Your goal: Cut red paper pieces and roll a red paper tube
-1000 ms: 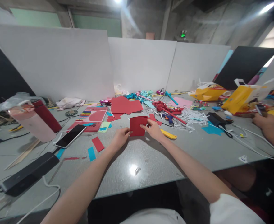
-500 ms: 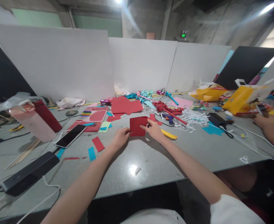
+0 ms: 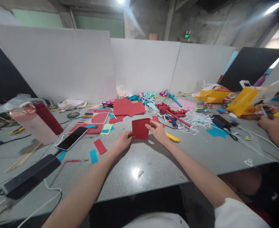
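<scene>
Upright between my hands, just above the grey table (image 3: 139, 158), is a folded piece of red paper (image 3: 140, 129). My left hand (image 3: 124, 139) pinches its lower left edge. On the other side, my right hand (image 3: 156, 129) grips the right edge, with the thumb on the near face. Behind the paper lies a larger sheet of red card (image 3: 127, 107). A yellow utility knife (image 3: 173, 137) rests just right of my right hand. Small red (image 3: 100, 146) and blue paper strips (image 3: 93, 156) lie to the left of my left hand.
On the left are a phone (image 3: 73, 138), a black power bank (image 3: 30, 175), a pink bottle (image 3: 32, 123) and cables. Shredded white paper (image 3: 196, 120) and a red-wrapped stick (image 3: 177, 117) lie right of centre. A co-worker's hand (image 3: 271, 122) holds a phone at far right.
My right thumb has shifted from the middle of the red paper's face toward its right edge. My left hand has hardly moved.
</scene>
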A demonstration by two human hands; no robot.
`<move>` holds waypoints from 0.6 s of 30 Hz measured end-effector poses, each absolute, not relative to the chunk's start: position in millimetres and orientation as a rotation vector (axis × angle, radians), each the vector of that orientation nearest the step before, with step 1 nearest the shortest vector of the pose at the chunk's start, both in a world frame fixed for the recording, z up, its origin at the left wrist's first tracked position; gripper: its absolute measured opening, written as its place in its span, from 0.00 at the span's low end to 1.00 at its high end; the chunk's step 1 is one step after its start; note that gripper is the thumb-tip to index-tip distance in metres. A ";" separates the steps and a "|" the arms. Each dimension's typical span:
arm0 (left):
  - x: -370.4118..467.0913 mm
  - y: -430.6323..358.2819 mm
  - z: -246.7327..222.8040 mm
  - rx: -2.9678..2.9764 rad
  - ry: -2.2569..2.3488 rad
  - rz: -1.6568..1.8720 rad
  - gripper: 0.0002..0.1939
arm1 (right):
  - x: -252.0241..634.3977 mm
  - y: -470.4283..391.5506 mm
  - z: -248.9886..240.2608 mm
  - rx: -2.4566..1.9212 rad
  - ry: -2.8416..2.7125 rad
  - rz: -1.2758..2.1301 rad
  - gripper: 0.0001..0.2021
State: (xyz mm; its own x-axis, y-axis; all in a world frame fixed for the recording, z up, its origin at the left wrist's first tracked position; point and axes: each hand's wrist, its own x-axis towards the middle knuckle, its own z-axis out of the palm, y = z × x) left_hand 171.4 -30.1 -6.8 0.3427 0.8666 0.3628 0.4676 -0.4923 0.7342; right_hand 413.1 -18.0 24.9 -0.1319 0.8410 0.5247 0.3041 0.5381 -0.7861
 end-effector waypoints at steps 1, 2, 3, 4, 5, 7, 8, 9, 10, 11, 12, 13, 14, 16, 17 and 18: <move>172.1 -30.9 -5.8 2.084 1.163 1.027 0.16 | 413.3 -17.9 25.0 -0.973 -1.685 0.623 0.23; 172.8 -31.9 -4.7 2.069 1.167 1.027 0.15 | 413.5 -17.7 25.0 -0.979 -1.672 0.623 0.24; 173.6 -33.0 -3.5 2.054 1.175 1.029 0.15 | 413.7 -17.5 25.0 -0.988 -1.657 0.623 0.25; 174.2 -34.0 -2.3 2.040 1.184 1.031 0.14 | 413.9 -17.3 25.0 -0.996 -1.642 0.628 0.26; 174.8 -34.8 -1.2 2.031 1.188 1.036 0.13 | 414.1 -17.1 25.0 -1.004 -1.625 0.633 0.27; 175.5 -35.8 0.3 2.027 1.191 1.037 0.12 | 414.4 -17.1 25.3 -1.021 -1.597 0.642 0.29; 175.8 -35.9 0.7 2.029 1.195 1.032 0.12 | 414.5 -17.4 25.7 -1.028 -1.587 0.640 0.30; 176.0 -35.9 0.9 2.031 1.203 1.025 0.12 | 414.6 -17.9 26.3 -1.036 -1.580 0.634 0.30; 176.1 -35.7 0.9 2.032 1.216 1.016 0.11 | 414.7 -18.5 26.9 -1.045 -1.575 0.623 0.31; 176.3 -35.5 0.8 2.032 1.232 1.009 0.10 | 414.8 -19.2 27.6 -1.052 -1.572 0.613 0.31; 176.5 -35.3 0.7 2.031 1.249 1.004 0.09 | 414.8 -19.9 28.3 -1.056 -1.571 0.605 0.31; 176.6 -35.2 0.6 2.029 1.264 1.001 0.08 | 414.7 -20.6 28.9 -1.058 -1.569 0.601 0.31; 176.7 -35.2 0.6 2.027 1.276 1.001 0.07 | 414.7 -21.0 29.3 -1.056 -1.569 0.599 0.31; 176.5 -35.4 1.0 2.021 1.274 1.005 0.07 | 415.0 -21.1 29.4 -1.043 -1.567 0.605 0.31; 176.2 -35.6 1.6 2.012 1.258 1.005 0.07 | 415.3 -20.7 29.1 -1.033 -1.563 0.612 0.31; 175.8 -35.7 2.4 1.996 1.230 1.004 0.07 | 415.9 -19.9 28.7 -1.023 -1.552 0.620 0.31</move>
State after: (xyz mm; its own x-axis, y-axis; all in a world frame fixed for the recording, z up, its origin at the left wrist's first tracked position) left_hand 175.8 -35.7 2.4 0.2909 0.9101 0.2952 0.4714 -0.4048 0.7835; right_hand 415.9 -19.9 28.7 -0.0032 0.8631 0.5050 0.2771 0.4860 -0.8289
